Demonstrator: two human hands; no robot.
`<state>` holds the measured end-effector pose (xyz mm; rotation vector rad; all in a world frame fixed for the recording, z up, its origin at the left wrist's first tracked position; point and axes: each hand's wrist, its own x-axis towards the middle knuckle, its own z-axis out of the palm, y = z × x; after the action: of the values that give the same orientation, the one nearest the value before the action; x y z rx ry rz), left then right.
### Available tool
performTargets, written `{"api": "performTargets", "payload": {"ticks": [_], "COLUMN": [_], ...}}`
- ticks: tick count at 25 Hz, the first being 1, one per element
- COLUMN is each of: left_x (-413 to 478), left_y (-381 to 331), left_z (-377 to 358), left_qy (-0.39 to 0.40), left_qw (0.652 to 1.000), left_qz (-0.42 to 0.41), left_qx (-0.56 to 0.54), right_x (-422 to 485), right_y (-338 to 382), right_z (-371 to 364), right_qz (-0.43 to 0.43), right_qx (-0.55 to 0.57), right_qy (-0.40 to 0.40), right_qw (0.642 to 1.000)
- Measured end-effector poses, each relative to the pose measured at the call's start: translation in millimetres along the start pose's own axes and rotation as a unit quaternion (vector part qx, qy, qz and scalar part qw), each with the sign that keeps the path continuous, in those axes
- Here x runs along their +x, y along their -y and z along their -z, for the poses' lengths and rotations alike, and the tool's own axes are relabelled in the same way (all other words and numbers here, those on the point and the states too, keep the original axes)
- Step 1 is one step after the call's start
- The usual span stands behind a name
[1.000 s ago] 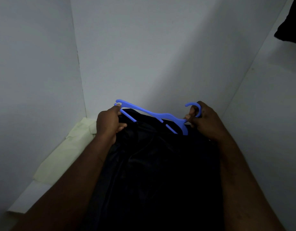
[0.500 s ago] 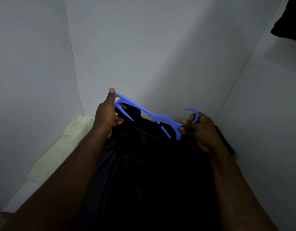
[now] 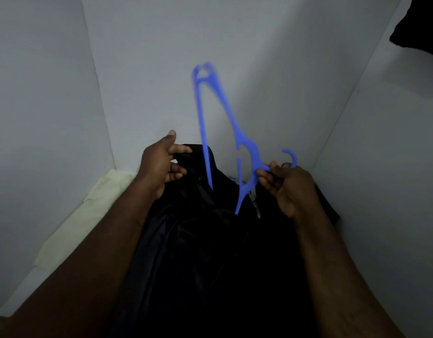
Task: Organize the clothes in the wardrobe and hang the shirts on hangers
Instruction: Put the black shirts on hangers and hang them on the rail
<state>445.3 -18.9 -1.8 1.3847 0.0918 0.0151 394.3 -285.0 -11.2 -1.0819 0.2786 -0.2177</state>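
A blue plastic hanger [image 3: 244, 147] stands almost upright in front of the white back wall, one arm pointing up and blurred, the other arm dipping into a black shirt [image 3: 210, 252]. My right hand [image 3: 287, 186] pinches the hanger just below its hook. My left hand [image 3: 161, 164] grips the black shirt's upper edge, thumb raised, and does not touch the hanger. The shirt spreads dark and glossy between my forearms and fills the lower middle of the view.
A pale yellow-green folded cloth [image 3: 88, 215] lies on the white shelf [image 3: 17, 291] at the left, against the side wall. Another dark garment [image 3: 420, 28] hangs at the top right corner. White wardrobe walls close in at left, back and right.
The hanger has swung from lying nearly flat to standing upright. My left hand has let go of its end and now holds the shirt's edge; my right hand stays near the hook.
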Motion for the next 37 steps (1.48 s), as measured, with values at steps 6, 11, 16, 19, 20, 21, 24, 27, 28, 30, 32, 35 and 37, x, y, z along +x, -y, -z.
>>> {"api": "performTargets", "payload": {"ticks": [6, 11, 16, 19, 20, 21, 24, 27, 28, 30, 32, 35, 37], "left_x": [4, -7, -19, -19, -20, -22, -26, -28, -29, -32, -36, -34, -29], "left_y": [-10, -17, -30, -33, -35, -37, -41, -45, -47, -52, -59, -64, -61], "left_z": [7, -1, -4, -1, 0, 0, -7, -14, -14, -14, -11, -7, -4], "left_qy": [-0.01, -0.001, 0.01, -0.002, -0.006, -0.005, -0.005, -0.033, -0.046, -0.062, -0.074, -0.095, -0.12], "left_qw": [0.996, 0.997, 0.997, 0.995, 0.995, 0.994, 0.994, 0.988, 0.984, 0.978, 0.971, 0.961, 0.961], "left_qz": [-0.006, -0.019, -0.036, -0.057, -0.063, -0.07, -0.1, -0.152, -0.167, -0.191, -0.216, -0.236, -0.224], "left_qx": [-0.092, -0.069, -0.066, -0.076, -0.078, -0.079, -0.036, 0.012, 0.032, 0.056, 0.076, 0.108, 0.109], "right_x": [-10, -18, -24, -27, -28, -27, -27, -29, -30, -30, -30, -30, -29], "right_y": [-19, -28, -55, -54, -52, -50, -48, -51, -49, -40, -19, 17, 30], "right_z": [-2, -22, -30, -26, -24, -20, -15, -17, -18, -14, -11, -9, -5], "right_qz": [-0.052, -0.085, -0.122, -0.111, -0.108, -0.101, -0.063, -0.029, -0.022, -0.002, 0.036, 0.081, 0.091], "right_qx": [-0.002, 0.12, 0.148, 0.2, 0.233, 0.266, 0.289, 0.121, 0.075, 0.028, 0.001, -0.09, -0.16], "right_qy": [0.029, 0.037, 0.039, 0.029, 0.025, 0.024, 0.022, 0.013, 0.017, 0.035, 0.055, 0.069, 0.064], "right_qw": [0.998, 0.988, 0.981, 0.973, 0.966, 0.958, 0.955, 0.992, 0.997, 0.999, 0.998, 0.99, 0.981]}}
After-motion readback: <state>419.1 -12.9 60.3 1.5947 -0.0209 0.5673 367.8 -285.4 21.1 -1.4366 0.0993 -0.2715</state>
